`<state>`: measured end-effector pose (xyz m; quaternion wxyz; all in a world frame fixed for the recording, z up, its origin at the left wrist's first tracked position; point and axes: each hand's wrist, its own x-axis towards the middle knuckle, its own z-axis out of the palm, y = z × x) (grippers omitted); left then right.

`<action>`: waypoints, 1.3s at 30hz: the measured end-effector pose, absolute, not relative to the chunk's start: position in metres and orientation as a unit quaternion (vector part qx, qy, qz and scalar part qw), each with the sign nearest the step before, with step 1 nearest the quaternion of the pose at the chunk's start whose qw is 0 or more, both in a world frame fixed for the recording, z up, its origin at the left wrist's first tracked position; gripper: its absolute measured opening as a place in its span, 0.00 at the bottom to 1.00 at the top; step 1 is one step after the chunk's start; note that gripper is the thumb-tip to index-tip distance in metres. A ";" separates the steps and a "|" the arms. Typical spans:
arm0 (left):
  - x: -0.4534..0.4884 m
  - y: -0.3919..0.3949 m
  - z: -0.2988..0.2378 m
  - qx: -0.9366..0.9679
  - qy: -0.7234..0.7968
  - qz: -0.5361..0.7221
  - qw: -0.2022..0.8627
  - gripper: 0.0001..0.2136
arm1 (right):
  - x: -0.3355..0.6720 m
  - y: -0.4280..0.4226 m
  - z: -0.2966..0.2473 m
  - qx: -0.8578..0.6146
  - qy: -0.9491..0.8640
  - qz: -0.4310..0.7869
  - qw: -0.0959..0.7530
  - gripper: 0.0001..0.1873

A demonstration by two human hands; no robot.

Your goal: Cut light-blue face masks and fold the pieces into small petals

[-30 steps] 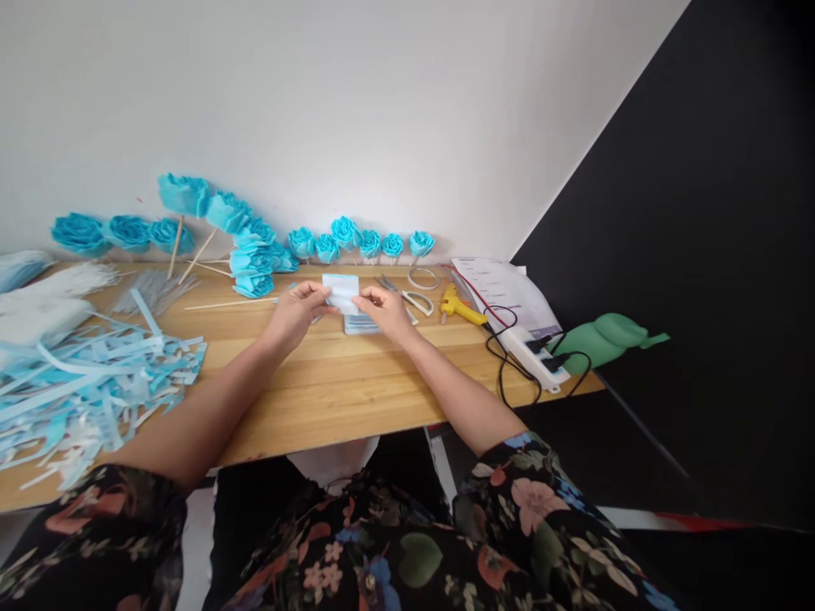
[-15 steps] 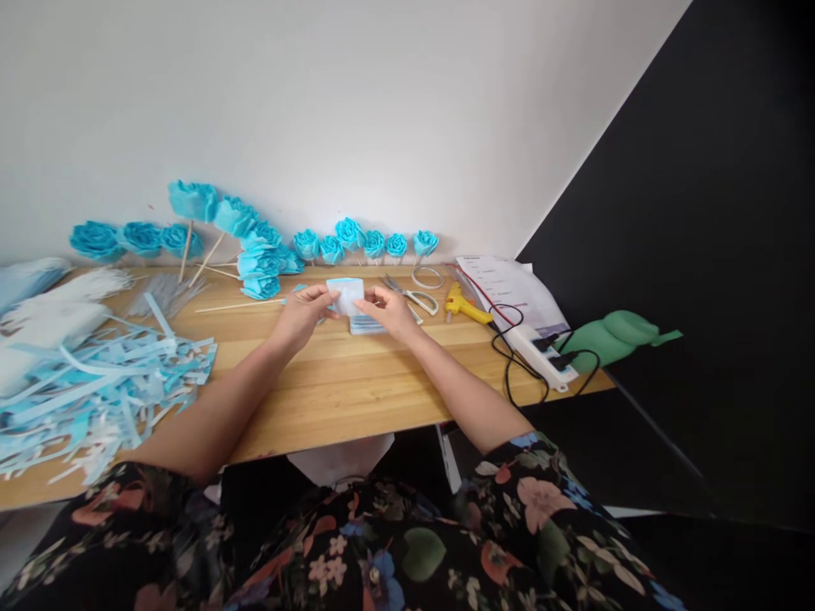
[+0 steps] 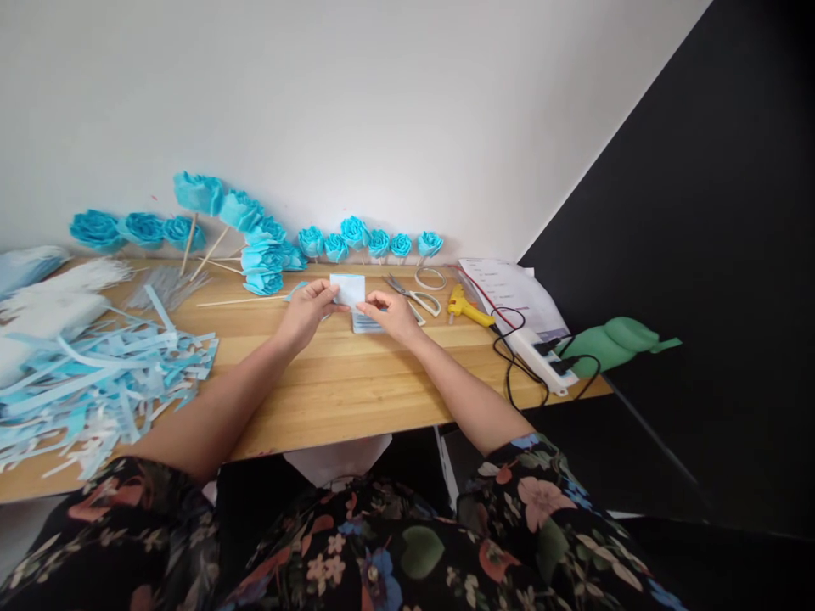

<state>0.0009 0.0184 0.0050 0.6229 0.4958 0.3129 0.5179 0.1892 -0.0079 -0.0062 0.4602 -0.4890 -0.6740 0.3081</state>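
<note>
Between my two hands a small pale blue paper square (image 3: 347,289) is held up above the table. My left hand (image 3: 308,312) pinches its left edge between thumb and fingers. On the other side, my right hand (image 3: 390,313) pinches its lower right corner. Just below lies a stack of similar pale blue squares (image 3: 367,325), partly covered by the held square and my right hand. Scissors with white handles (image 3: 424,299) lie right behind my right hand.
Blue paper roses (image 3: 261,255) on sticks line the wall. Cut paper strips (image 3: 108,382) heap at the left, beside white bundles (image 3: 57,310). A yellow glue gun (image 3: 468,307), a roll of tape (image 3: 431,278) and a power strip (image 3: 541,361) with black cables lie to the right.
The square in my hands has tilted slightly, its face now turned more toward me. Both hands keep their pinch and have barely moved. The view has shifted a little.
</note>
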 end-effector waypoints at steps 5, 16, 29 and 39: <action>0.002 0.016 0.004 0.548 0.325 0.489 0.596 0.19 | 0.190 -0.006 -0.005 -0.457 -0.611 0.405 0.504 0.20; 0.005 0.013 0.005 0.576 0.325 0.444 0.605 0.20 | 0.190 -0.008 -0.003 -0.484 -0.627 0.353 0.497 0.20; 0.001 0.021 0.000 0.557 0.358 0.444 0.604 0.16 | 0.190 -0.012 0.003 -0.488 -0.675 0.269 0.484 0.19; 0.003 0.019 0.003 0.480 0.312 0.497 0.652 0.15 | 0.193 -0.011 0.002 -0.500 -0.675 0.314 0.442 0.21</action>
